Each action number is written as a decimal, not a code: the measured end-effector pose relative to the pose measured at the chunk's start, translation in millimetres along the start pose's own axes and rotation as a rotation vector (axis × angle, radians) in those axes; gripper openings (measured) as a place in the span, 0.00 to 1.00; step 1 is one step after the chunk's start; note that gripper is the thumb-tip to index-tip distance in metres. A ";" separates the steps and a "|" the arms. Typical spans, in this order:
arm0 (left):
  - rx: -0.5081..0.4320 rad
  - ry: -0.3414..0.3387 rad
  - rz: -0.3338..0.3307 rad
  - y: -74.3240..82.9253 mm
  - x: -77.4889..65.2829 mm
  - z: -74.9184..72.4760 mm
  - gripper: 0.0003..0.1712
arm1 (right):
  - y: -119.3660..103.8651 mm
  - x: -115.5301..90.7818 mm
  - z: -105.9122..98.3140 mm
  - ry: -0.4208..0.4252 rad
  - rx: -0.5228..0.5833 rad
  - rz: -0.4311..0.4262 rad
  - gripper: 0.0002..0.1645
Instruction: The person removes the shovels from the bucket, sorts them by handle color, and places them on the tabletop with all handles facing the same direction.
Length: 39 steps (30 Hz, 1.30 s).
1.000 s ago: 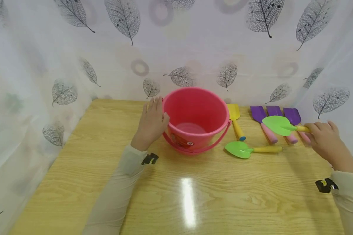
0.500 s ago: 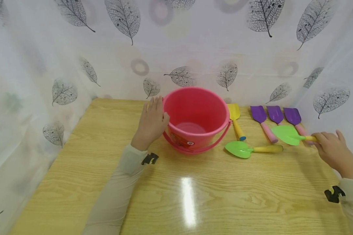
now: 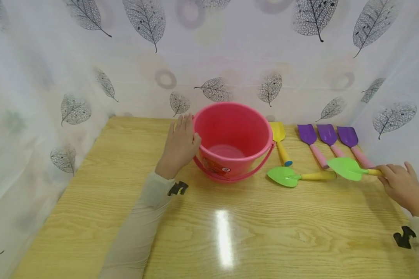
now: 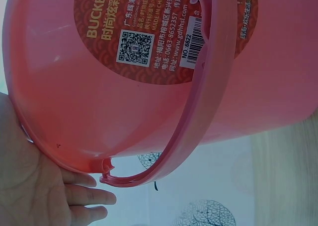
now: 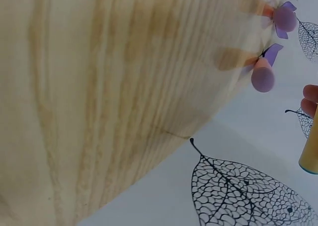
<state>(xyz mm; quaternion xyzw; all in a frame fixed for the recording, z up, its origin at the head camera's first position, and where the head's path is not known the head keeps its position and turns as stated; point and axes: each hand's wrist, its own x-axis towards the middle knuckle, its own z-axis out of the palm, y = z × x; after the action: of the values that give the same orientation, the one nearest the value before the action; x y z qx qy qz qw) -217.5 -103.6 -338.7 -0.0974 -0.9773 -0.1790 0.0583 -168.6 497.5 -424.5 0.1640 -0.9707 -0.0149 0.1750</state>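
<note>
My left hand rests against the left side of a pink bucket, its fingers straight along the rim. The palm and straight fingers also show beside the bucket's wall and hanging handle in the left wrist view. On the right, my right hand grips the yellow handle of a green trowel, blade pointing left. In the right wrist view the handle end and two fingertips appear at the right edge. A second green trowel lies on the table, its handle near the held blade.
Three purple shovels with pink handles lie in a row at the back right. A yellow shovel lies partly behind the bucket. The wooden table meets a leaf-patterned curtain at the back and sides.
My right hand has moved right and toward me with the green trowel, away from over the purple shovels. The left hand and the bucket have not moved.
</note>
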 end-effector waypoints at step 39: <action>0.006 -0.002 -0.007 -0.4 1.4 0.3 0.36 | 16.5 -43.4 25.5 -0.065 -0.068 -0.099 0.12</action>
<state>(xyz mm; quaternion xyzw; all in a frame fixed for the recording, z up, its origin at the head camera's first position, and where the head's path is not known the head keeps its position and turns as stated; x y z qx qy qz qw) -219.0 -103.6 -339.0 -0.0942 -0.9782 -0.1763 0.0572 -144.2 526.4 -461.6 0.2051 -0.9656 -0.0617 0.1477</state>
